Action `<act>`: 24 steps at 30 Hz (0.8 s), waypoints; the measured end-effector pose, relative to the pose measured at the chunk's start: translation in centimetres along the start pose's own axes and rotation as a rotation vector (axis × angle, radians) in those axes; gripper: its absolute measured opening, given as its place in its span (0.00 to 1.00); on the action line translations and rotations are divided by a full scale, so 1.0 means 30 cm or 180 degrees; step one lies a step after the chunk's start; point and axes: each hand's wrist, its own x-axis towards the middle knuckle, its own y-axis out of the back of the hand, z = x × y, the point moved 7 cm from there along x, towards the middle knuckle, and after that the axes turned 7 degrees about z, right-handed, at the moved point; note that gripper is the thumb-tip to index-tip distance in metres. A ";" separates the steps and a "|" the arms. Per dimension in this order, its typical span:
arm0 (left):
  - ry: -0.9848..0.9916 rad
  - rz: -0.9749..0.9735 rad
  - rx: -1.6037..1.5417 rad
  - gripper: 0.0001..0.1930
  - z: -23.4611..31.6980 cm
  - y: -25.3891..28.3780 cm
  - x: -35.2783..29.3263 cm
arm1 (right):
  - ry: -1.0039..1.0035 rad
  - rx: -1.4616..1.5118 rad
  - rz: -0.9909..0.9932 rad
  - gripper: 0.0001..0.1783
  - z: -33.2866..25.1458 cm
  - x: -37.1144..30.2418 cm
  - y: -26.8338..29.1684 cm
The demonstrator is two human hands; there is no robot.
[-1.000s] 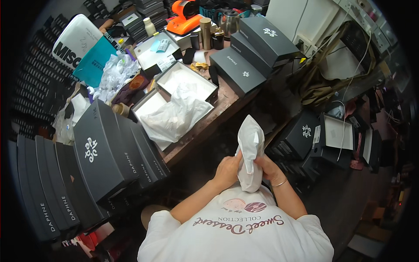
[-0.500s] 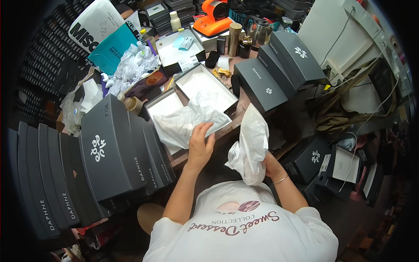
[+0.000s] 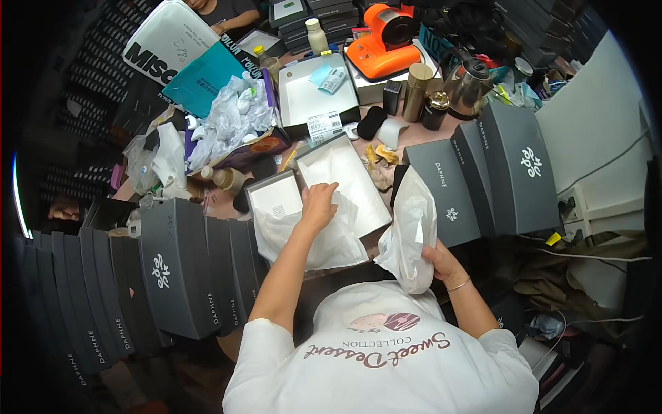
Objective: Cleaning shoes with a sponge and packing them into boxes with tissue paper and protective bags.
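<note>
My left hand [image 3: 319, 209] reaches over an open grey shoebox [image 3: 379, 210] with a white inside, its fingers stretched out and gripping nothing. A crumpled white bag [image 3: 314, 245] lies below that hand, over the near edge of the box and of a shallower white-lined box part [image 3: 274, 195] beside it. My right hand [image 3: 445, 264] holds the lower right side of a long bundle in white wrapping [image 3: 415, 228], upright in front of my chest. What the wrapping contains is hidden.
Closed dark grey shoeboxes [image 3: 441, 183] stand to the right, with a long row of boxes [image 3: 183, 276] at left. A purple carton of crumpled plastic [image 3: 238, 110], an orange device [image 3: 383, 45] and a glass kettle [image 3: 469, 86] are behind. Another person's hand [image 3: 224, 26] shows at the far edge.
My view has shifted, so the table sits lower in it. My left hand has moved off the crumpled bag and farther over the shoebox. My right hand still holds the wrapped bundle.
</note>
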 end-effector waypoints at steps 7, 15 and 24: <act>-0.0651 -0.0032 0.0302 0.20 0.078 -0.025 0.017 | -0.0135 0.0089 0.0076 0.43 -0.056 0.113 -0.004; -0.1094 -0.0168 -0.0299 0.07 0.034 -0.023 0.100 | 0.0047 0.0243 0.0413 0.43 -0.014 0.125 -0.071; -0.1207 0.0034 -0.1127 0.09 0.016 0.012 0.105 | 0.0161 0.0203 0.0357 0.49 0.001 0.208 -0.128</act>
